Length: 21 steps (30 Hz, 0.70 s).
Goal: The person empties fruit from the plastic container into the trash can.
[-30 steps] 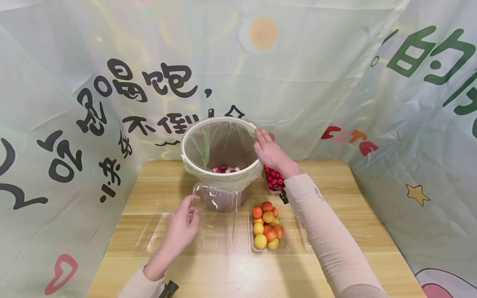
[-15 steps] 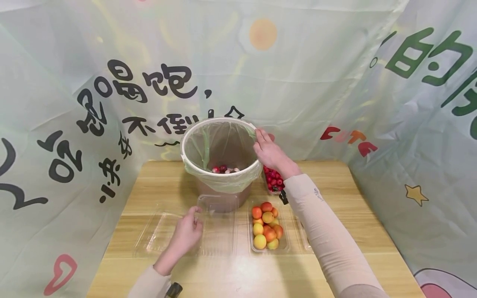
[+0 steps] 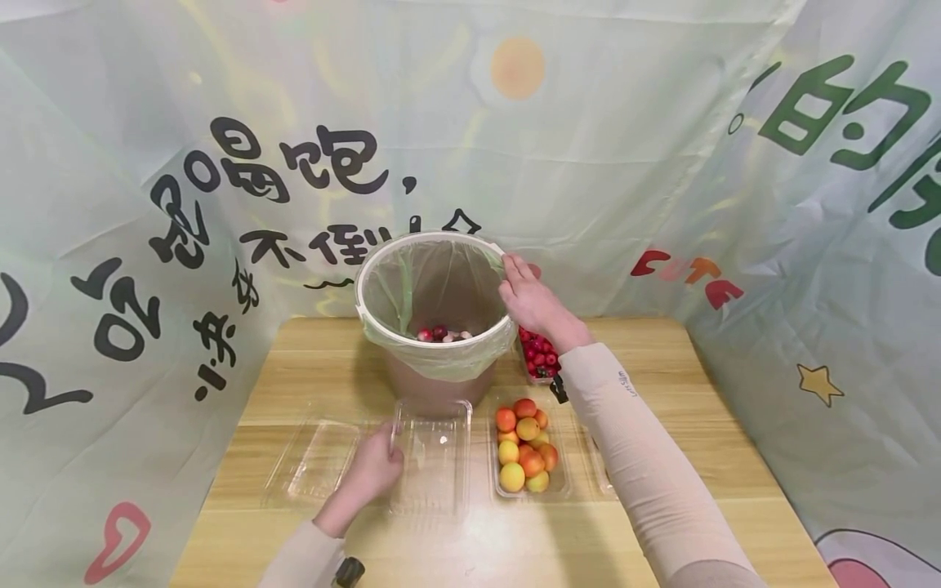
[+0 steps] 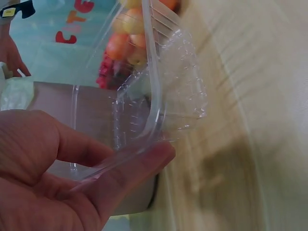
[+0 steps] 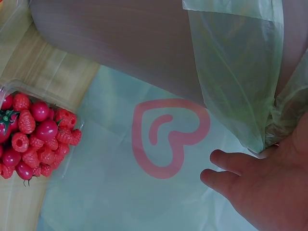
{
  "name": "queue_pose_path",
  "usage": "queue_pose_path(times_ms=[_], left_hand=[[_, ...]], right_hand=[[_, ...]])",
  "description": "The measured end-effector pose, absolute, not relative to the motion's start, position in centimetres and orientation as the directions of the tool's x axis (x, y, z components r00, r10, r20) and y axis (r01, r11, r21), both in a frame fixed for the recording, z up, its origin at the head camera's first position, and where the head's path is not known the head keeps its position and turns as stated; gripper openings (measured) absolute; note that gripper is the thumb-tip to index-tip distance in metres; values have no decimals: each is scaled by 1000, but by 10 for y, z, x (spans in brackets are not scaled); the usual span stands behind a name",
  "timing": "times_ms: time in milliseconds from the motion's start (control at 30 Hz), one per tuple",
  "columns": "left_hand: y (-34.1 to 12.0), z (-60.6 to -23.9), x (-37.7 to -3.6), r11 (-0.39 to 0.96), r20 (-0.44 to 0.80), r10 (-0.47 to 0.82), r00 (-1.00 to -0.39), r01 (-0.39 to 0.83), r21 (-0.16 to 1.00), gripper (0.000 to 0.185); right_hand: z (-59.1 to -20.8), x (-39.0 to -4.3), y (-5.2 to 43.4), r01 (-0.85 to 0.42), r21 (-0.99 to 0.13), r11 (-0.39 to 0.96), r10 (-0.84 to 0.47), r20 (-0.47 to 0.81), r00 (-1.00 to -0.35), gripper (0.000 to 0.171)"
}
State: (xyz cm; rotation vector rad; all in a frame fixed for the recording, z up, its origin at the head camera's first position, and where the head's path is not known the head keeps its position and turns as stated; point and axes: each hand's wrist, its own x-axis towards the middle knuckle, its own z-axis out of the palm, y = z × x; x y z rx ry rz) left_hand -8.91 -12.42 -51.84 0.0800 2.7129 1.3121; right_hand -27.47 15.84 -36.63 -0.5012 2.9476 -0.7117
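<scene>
Wood-grain surface (image 3: pixel 662 359), pale and planked, hemmed on three sides by a printed green curtain (image 3: pixel 625 163) bearing black characters, a star and hearts; left to right: one open clear clamshell tray (image 3: pixel 434 457), empty, its edge pinched in the left hand (image 3: pixel 371 474), grip clasped on the plastic; behind it one bin (image 3: pixel 434 384) lined with a green bag (image 3: pixel 441 359); one tray of apricots (image 3: pixel 525 449); the right hand (image 3: pixel 532 298) grasping the bin rim; one punnet of red berries (image 3: pixel 540 351) beneath that wrist.
</scene>
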Motion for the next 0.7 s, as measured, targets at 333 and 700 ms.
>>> queue_pose_path(times_ms=[333, 700], left_hand=[[-123, -527, -89, 662, -138, 93, -986, -43, 749, 62], [-125, -537, -89, 700, -200, 106, -974, -69, 711, 59]], right_hand=[[-366, -275, 158, -292, -450, 844, -326, 2, -945, 67], [-365, -273, 158, -293, -458, 839, -326, 7, -945, 67]])
